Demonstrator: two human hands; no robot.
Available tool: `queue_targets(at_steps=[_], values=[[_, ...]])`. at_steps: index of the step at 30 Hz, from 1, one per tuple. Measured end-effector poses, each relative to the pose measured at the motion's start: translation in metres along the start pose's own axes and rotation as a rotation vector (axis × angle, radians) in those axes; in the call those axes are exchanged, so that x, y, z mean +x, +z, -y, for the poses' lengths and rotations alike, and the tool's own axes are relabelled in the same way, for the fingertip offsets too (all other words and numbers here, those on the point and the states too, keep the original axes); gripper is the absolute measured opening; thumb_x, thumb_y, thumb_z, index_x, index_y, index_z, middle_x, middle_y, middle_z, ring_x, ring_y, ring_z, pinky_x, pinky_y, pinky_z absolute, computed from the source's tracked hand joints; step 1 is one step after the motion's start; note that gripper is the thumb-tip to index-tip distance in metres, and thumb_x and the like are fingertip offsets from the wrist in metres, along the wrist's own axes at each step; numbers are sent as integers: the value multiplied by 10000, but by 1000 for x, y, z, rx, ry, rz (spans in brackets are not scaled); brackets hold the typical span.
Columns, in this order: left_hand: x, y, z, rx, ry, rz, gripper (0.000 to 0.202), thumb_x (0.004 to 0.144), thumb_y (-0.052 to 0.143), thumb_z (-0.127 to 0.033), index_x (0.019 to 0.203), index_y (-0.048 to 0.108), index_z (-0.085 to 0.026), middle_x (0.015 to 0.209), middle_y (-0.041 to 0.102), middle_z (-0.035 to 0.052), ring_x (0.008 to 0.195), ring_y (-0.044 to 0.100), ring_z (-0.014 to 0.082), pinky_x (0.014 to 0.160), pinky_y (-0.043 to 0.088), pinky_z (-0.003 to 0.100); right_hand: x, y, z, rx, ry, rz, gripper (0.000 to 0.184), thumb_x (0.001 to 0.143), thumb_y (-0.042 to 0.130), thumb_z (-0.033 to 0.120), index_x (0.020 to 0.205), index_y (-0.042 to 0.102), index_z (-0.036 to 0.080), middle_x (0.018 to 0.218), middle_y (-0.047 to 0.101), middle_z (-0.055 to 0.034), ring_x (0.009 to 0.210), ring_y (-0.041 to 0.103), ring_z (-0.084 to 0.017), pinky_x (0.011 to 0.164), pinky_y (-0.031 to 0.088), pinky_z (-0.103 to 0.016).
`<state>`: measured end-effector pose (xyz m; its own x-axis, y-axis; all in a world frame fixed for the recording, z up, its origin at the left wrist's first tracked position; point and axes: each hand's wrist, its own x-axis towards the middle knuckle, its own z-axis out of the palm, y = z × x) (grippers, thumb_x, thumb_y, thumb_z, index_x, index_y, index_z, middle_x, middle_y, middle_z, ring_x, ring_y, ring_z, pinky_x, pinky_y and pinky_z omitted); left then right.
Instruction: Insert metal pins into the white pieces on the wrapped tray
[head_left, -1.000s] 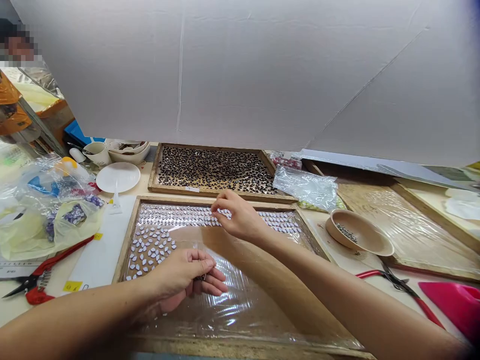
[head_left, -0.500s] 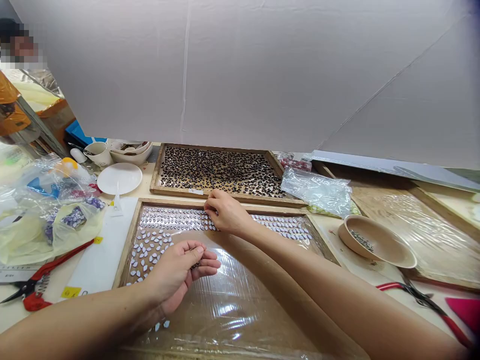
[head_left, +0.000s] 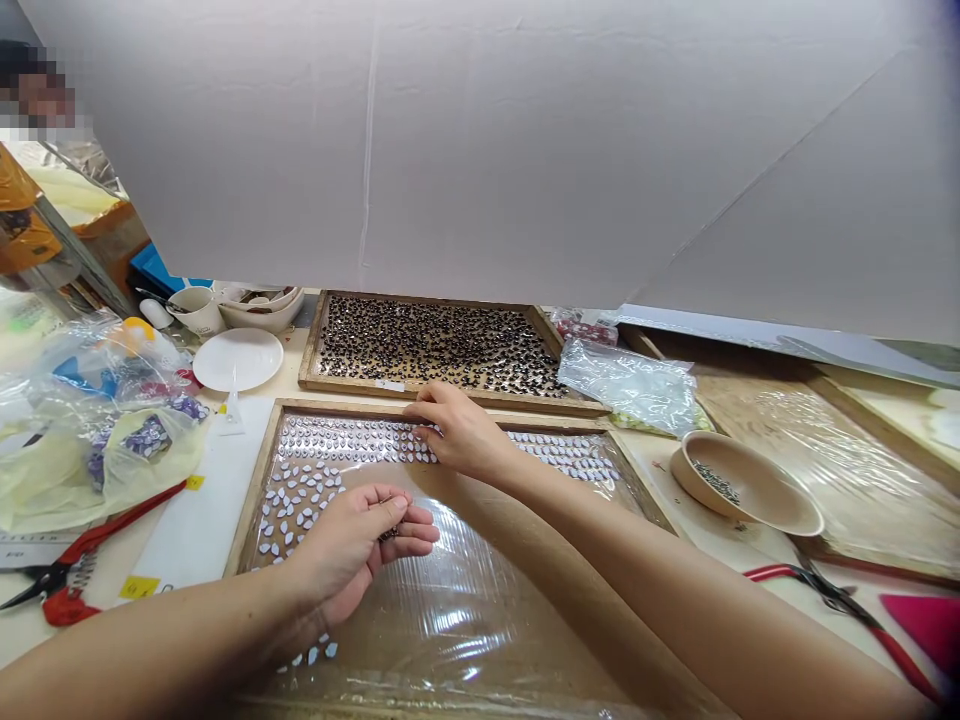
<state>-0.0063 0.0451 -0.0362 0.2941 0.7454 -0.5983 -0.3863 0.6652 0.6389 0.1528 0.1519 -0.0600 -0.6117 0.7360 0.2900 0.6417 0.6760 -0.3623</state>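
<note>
My left hand (head_left: 364, 540) is cupped palm up, its fingers curled round a little heap of small dark metal-looking pieces (head_left: 388, 533). Above the far rows of a wood-framed tray (head_left: 259, 470) covered in clear film, my right hand (head_left: 461, 430) points left with thumb and fingers bent close together. Whatever is between its fingertips is too small to make out. Small pale leaf-shaped pieces (head_left: 559, 453) lie in neat rows along the tray's far side, and many at the left have dark centres. More pale pieces (head_left: 296, 505) are scattered at the tray's left.
Behind stands a second framed tray (head_left: 442, 340) full of small dark pieces. A tan bowl (head_left: 780, 490) with dark bits and red-handled pliers (head_left: 832, 590) are at right. Red-handled cutters (head_left: 71, 590), plastic bags (head_left: 97, 430) and a white plate (head_left: 238, 360) lie left.
The fingertips of my right hand have moved slightly over the rows and look a little less tightly pinched. My left hand stays nearly still. The view has shifted a little.
</note>
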Motion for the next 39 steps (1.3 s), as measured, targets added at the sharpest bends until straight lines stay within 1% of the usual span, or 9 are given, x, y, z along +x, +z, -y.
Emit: queue_targets(at_steps=[3,7,9,13,18,22,26,31,39], values=[[0,0,0,-8,9,17,113,830,523,-132,751,588,-84,740,658,76,606,618,77,636,511,185,-11,-17,23,188,49,20,136,767,548,102,850,647,146,858,552,-74,812,512,-178,740,427,-323],[1,-1,1,-21,23,88,100,819,532,-120,788,611,-69,709,654,75,604,614,78,615,501,175,-26,-31,53,499,164,230,100,753,554,95,742,628,162,743,560,-19,688,524,-124,649,439,-260],[1,-2,2,-16,14,129,106,813,538,-120,802,622,-57,696,650,75,589,607,77,601,498,175,-31,-32,61,524,206,259,92,734,564,87,717,616,162,715,553,-9,668,512,-118,634,432,-255],[1,-3,4,-6,-15,149,120,805,546,-135,787,626,-48,712,648,78,575,606,80,597,498,185,-37,-30,65,516,247,222,113,709,543,57,679,587,156,704,543,-6,652,504,-111,609,419,-243],[-1,-1,4,-10,-22,119,114,804,534,-133,803,612,-50,748,664,106,615,630,109,637,509,218,-33,-26,51,474,224,157,118,696,514,50,667,549,159,692,548,-5,634,499,-113,593,413,-242],[-3,2,2,-30,-31,32,119,789,489,-82,850,586,-50,782,681,151,684,664,174,715,519,303,-20,-15,22,297,201,-14,118,712,511,56,670,551,159,709,549,-19,665,504,-130,633,414,-264],[-4,2,1,-22,-38,31,122,778,487,-73,857,575,-46,795,681,156,675,661,172,715,518,309,-9,1,0,135,164,-50,117,737,530,75,682,593,157,725,548,-34,694,510,-148,662,411,-280],[-1,0,3,2,-54,36,99,791,489,-96,848,562,-61,772,674,134,637,651,147,658,518,274,-7,14,-6,11,67,-56,135,752,531,79,712,637,152,763,568,-56,729,517,-165,708,404,-299],[1,-1,4,6,-42,36,66,785,533,-113,843,551,-88,817,673,123,658,650,134,661,516,254,-7,17,-7,-83,22,-49,147,764,527,91,699,643,154,746,582,-56,730,513,-171,716,372,-306]])
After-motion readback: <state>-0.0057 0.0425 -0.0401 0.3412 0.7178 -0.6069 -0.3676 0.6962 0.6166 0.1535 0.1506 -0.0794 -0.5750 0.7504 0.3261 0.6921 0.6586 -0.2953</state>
